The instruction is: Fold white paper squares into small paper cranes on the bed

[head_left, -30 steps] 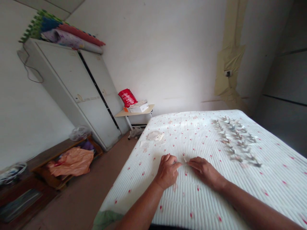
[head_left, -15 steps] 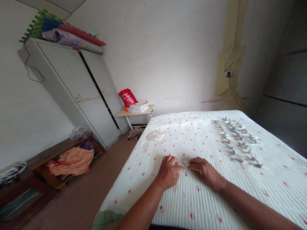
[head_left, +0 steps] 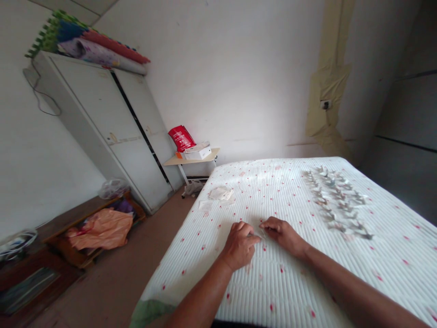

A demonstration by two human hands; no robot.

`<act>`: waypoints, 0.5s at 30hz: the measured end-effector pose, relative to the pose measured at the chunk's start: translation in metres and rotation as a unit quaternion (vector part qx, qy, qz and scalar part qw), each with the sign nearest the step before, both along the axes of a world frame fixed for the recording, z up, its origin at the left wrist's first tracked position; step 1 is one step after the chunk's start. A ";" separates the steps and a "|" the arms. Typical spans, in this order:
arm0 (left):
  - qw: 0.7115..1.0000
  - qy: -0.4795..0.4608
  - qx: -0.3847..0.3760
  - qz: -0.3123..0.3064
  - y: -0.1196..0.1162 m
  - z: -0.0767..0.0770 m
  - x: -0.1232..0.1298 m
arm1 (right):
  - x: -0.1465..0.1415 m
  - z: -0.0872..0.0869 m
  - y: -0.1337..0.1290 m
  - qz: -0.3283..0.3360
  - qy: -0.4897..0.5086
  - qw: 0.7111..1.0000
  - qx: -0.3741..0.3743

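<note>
Watching remotely, I see the quilted bedspread (head_left: 259, 291) beneath the half-curled left hand (head_left: 239, 245) and the right hand (head_left: 280, 231), its fingers bunched. Paper sheets (head_left: 221, 193) lie beyond; folded figures (head_left: 330, 215) stand to the right. The small pale piece (head_left: 262, 234) lies between the hands; whether either grips it, I can't tell.

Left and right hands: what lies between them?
The head view shows a small pale piece between the left hand and right hand, its shape unclear.
</note>
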State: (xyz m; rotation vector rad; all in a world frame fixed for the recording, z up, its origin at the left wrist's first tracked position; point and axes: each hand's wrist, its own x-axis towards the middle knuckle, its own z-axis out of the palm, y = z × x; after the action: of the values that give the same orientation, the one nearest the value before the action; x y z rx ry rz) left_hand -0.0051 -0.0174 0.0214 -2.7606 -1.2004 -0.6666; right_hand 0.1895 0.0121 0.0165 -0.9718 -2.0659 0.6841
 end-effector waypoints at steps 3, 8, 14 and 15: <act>1.000 0.003 -0.003 -0.005 0.000 0.000 0.000 | -0.004 0.002 -0.002 0.014 -0.008 1.000 -0.016; 1.000 0.000 -0.004 0.001 0.001 0.000 0.001 | -0.001 0.002 -0.001 0.006 -0.023 0.999 -0.041; 1.000 0.002 -0.010 0.000 0.000 0.001 0.001 | 0.002 0.003 0.007 0.051 -0.059 0.994 -0.071; 1.000 0.003 -0.011 0.001 0.000 0.001 0.001 | 0.002 0.004 0.008 0.055 -0.069 0.994 -0.071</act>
State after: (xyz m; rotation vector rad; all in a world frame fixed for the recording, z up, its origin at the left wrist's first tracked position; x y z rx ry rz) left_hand -0.0040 -0.0170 0.0221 -2.7778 -1.2170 -0.6488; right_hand 0.1919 0.0200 0.0205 -1.0151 -2.2287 0.8511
